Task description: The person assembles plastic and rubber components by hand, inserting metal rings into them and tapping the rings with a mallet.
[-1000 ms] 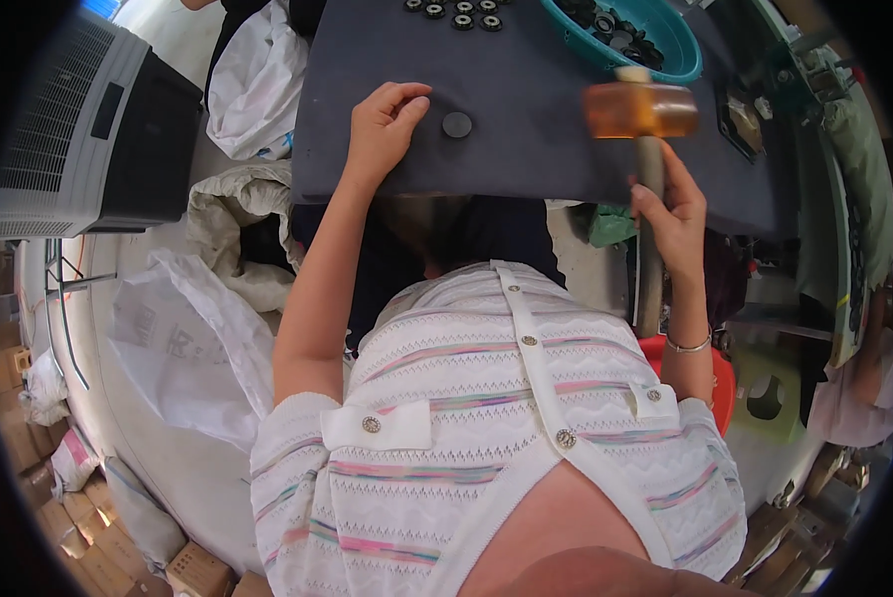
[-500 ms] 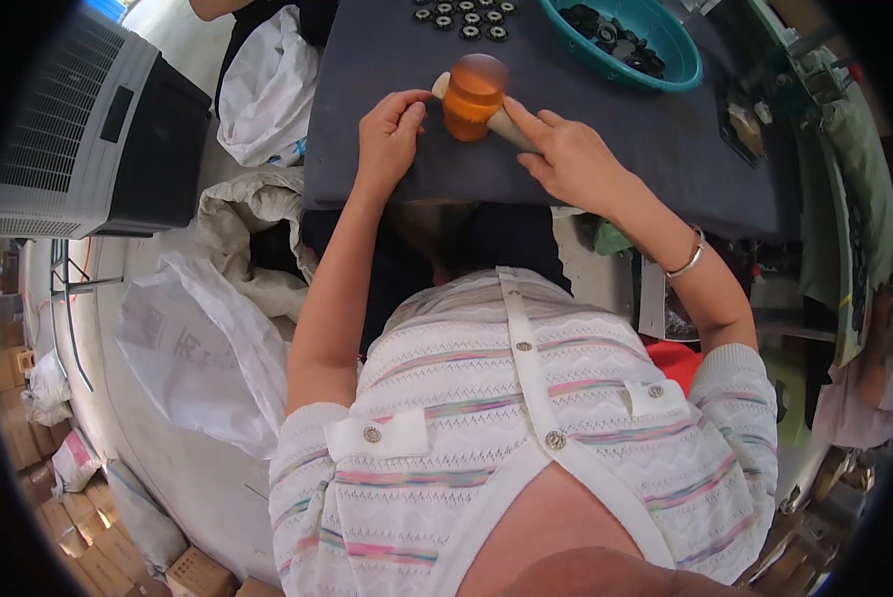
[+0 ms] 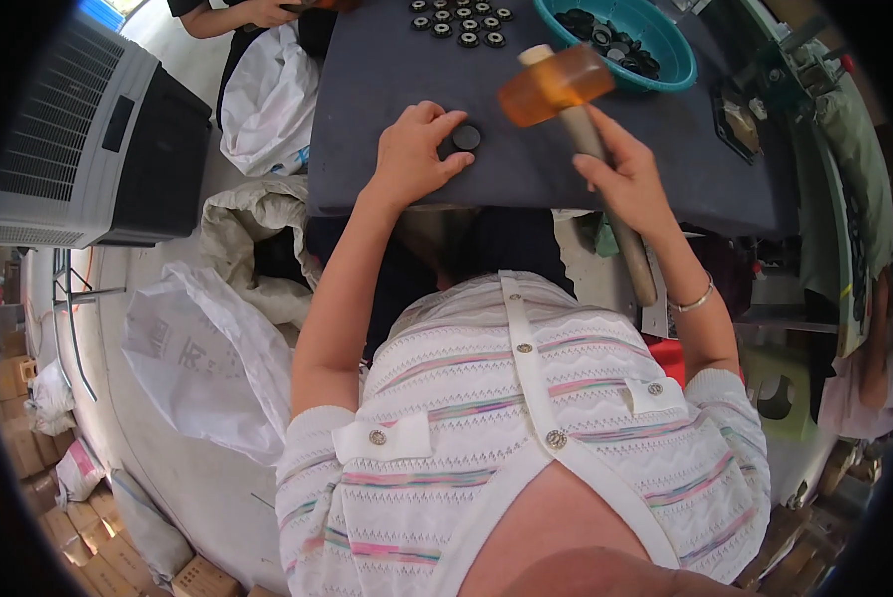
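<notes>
A mallet with an amber, see-through head (image 3: 556, 88) and a wooden handle (image 3: 633, 254) is raised over the right part of the table, with my right hand (image 3: 620, 169) wrapped round the handle just below the head. A small black round cap (image 3: 466, 138) lies on the dark table (image 3: 367, 119). Beside it rests my left hand (image 3: 414, 154), thumb and forefinger spread on either side of the cap; I see no firm grip on it. Several black rings with pale centres (image 3: 468, 40) stand in rows at the table's far side.
A teal basin (image 3: 673, 80) holding loose black parts stands at the back right. Green machinery (image 3: 799, 80) borders the table's right. Left are a grey air cooler (image 3: 78, 129) and white sacks (image 3: 207, 363). Another person's hand (image 3: 272, 12) shows at the top left.
My right hand has lifted the mallet up and to the right, its head now tilted sideways. The black cap has come into view, and my left hand has shifted right with its fingers spread.
</notes>
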A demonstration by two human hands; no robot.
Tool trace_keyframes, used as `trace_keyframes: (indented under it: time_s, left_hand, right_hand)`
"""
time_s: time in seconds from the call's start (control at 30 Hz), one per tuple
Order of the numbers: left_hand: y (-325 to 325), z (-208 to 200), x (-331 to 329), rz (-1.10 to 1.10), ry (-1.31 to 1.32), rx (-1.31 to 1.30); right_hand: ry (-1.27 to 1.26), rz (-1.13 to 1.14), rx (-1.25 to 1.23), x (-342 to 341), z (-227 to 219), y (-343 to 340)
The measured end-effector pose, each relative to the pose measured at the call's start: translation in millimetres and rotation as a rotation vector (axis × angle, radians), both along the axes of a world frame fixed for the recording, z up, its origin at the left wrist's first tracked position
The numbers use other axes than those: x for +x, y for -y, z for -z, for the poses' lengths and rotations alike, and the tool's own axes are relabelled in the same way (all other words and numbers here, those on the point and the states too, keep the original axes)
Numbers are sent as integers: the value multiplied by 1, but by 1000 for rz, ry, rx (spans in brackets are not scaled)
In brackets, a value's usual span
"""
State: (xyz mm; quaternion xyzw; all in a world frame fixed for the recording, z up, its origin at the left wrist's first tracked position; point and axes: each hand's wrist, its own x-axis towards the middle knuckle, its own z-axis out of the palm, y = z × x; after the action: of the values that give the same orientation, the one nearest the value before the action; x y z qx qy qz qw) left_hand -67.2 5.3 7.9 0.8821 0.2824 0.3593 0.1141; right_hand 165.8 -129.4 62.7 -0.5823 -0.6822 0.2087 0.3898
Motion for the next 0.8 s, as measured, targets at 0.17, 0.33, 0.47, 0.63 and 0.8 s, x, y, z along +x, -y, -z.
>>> trace_keyframes:
  time_s: [0.17,0.33,0.47,0.63,0.8]
  left_hand:
    - [-14,7,-7,-11,-88,-137]
    - [-6,0,-23,469,738,-1219]
    - [11,-11,-35,511,833,-1226]
    - [26,2,-88,476,1049,-1141]
    - [43,44,-176,43,1474,-1018]
  right_hand:
    - [-772,310,-8,28,-10,39]
    - [-738,588,66,100,19,53]
    - [-701,692,-2,152,39,50]
    - [-131,686,-147,219,62,29]
    - [449,721,-233,246,52,36]
